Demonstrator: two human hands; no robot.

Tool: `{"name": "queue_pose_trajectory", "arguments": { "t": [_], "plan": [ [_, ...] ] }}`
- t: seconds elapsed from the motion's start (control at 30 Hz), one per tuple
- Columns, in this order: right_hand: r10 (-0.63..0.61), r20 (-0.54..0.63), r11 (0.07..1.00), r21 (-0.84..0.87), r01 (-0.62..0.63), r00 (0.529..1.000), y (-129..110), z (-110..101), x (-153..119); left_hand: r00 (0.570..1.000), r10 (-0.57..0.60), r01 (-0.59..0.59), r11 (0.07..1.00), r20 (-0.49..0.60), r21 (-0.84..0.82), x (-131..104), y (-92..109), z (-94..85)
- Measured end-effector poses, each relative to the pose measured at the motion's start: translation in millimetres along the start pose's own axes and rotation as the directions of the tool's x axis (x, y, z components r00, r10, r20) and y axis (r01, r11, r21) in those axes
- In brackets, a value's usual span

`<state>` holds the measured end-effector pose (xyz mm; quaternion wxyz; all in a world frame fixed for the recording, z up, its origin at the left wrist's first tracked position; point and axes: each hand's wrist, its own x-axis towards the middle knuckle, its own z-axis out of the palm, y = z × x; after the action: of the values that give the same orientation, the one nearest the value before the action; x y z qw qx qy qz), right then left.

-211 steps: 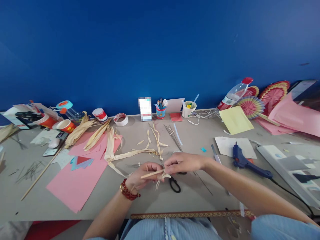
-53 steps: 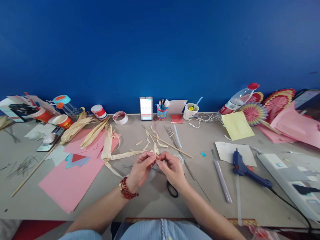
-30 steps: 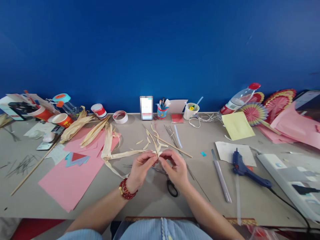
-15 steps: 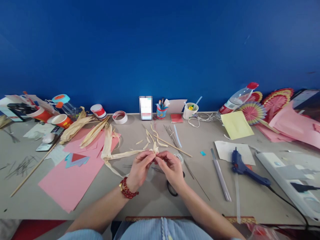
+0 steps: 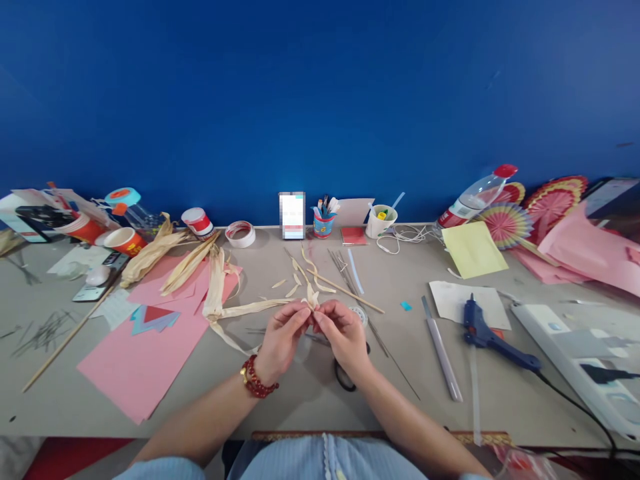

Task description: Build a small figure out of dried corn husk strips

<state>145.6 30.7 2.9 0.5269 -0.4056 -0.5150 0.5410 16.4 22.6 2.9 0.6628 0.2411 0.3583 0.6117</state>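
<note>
Both hands meet above the middle of the table, fingertips pinched around a small pale piece of corn husk (image 5: 311,297) with petal-like tips pointing away from me. My left hand (image 5: 285,332), with red beads at the wrist, grips it from the left. From the other side my right hand (image 5: 344,331) pinches it, thumb against the fingers. The base of the husk piece is hidden by the fingertips. Black-handled scissors (image 5: 344,380) lie partly under my right hand, beside a small clear tape roll (image 5: 359,315). A long husk strip (image 5: 255,309) runs left from my left hand.
Dried corn husks (image 5: 150,257) and pink paper (image 5: 145,367) lie to the left. A wooden stick (image 5: 347,292) and thin wires (image 5: 395,367) are beyond and right of the hands. Further right are a blue glue gun (image 5: 495,343), its cord and a white power strip (image 5: 575,367).
The fingertips have shifted slightly on the husk piece, and its petal tips now sit at a slightly different angle. The things on the table stay in place.
</note>
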Motion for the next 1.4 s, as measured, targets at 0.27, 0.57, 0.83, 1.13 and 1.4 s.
{"name": "queue_pose_trajectory", "arguments": {
  "t": [0.27,0.57,0.83,1.13,1.4],
  "plan": [
    [0.079,0.061,0.984,0.153,-0.088,0.995,-3.6,2.8,0.3,0.998,-0.046,0.048,0.998,0.041,-0.039,1.0,1.3,1.1],
    [0.125,0.096,0.969,0.202,-0.143,0.987,-2.5,1.2,0.5,0.995,-0.047,0.052,0.997,0.092,-0.056,-0.1,4.2,2.2],
    [0.147,0.141,0.971,0.169,-0.17,0.979,-0.2,-2.7,1.5,0.992,-0.041,0.043,0.999,0.12,-0.015,1.0,5.0,-0.2],
    [0.052,0.096,0.999,0.009,-0.053,0.994,-1.2,-4.4,-0.8,1.0,-0.009,0.008,0.999,0.014,0.052,1.0,5.0,-0.1],
    [0.043,0.063,0.999,0.03,-0.045,0.997,-3.9,-2.8,-1.2,1.0,0.012,-0.011,0.999,-0.02,0.04,3.5,-1.3,-6.6]
  ]
}}
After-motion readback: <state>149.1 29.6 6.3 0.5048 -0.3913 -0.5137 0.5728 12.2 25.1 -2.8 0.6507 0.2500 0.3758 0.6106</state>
